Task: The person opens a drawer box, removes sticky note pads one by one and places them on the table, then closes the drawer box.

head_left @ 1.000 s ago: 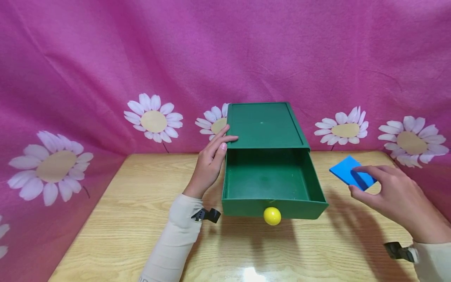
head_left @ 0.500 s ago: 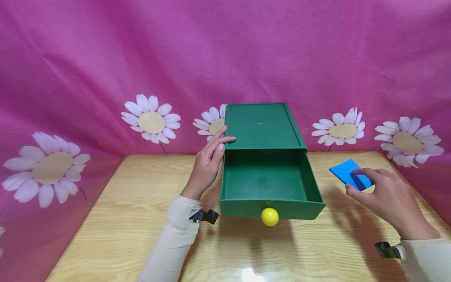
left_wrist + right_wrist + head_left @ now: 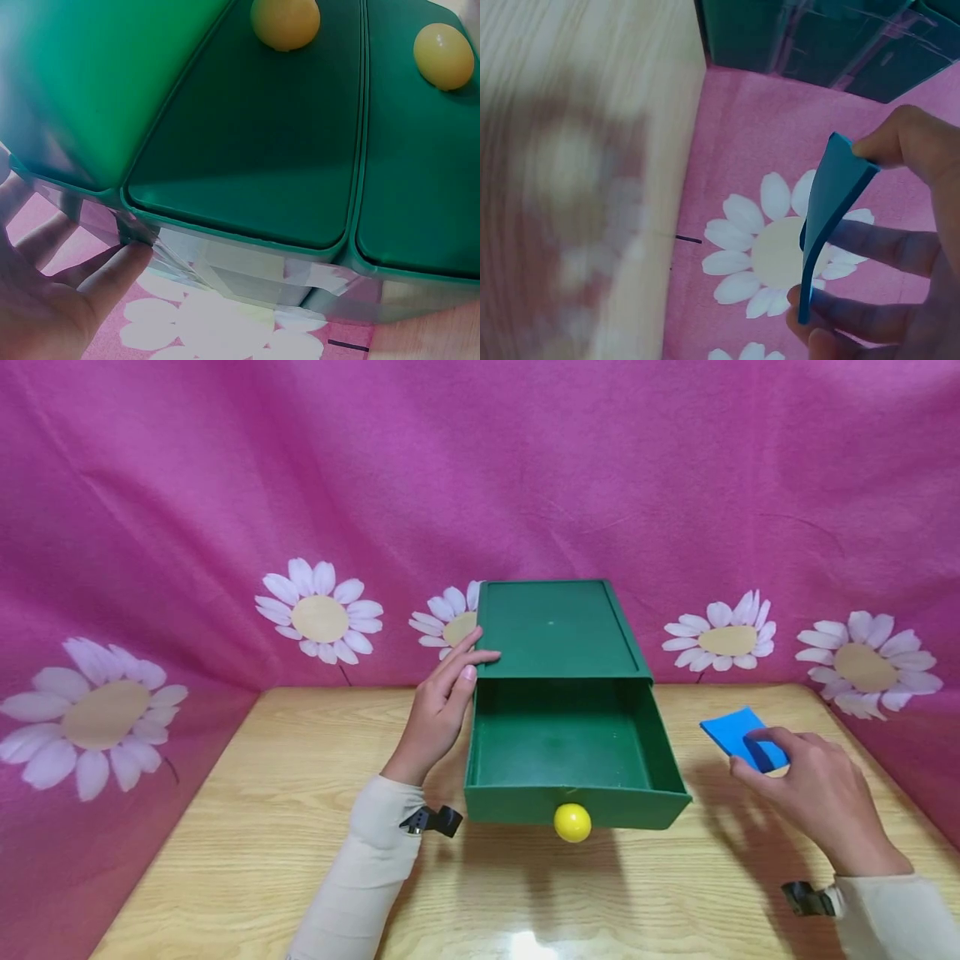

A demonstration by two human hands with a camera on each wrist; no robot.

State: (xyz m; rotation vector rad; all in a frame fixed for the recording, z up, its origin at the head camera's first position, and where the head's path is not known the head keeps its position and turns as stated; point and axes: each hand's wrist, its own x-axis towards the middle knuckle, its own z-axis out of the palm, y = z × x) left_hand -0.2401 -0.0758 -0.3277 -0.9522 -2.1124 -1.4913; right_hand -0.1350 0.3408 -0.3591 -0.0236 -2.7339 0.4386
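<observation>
A green drawer cabinet [image 3: 558,627] stands against the back of the table, its top drawer [image 3: 577,806] pulled out, with a yellow knob [image 3: 572,822] on the front. I see no contents in that drawer. My left hand [image 3: 435,710] rests with its fingers extended along the cabinet's upper left edge; the left wrist view shows those fingers [image 3: 112,281] against its side. To the right of the drawer, my right hand [image 3: 821,785] pinches a thin blue square sheet [image 3: 738,731] in the air. The right wrist view shows the sheet [image 3: 829,202] bent between thumb and fingers.
Two lower drawers [image 3: 262,135] with yellow knobs appear pushed in, in the left wrist view. A light wooden table [image 3: 300,752] lies beneath. Pink cloth [image 3: 450,460] with white daisies hangs behind and at both sides, meeting the table's back edge.
My right hand has shifted slightly left and down with the blue sheet, which now looks a little more bent. The left hand keeps its place on the cabinet. The head view has turned slightly.
</observation>
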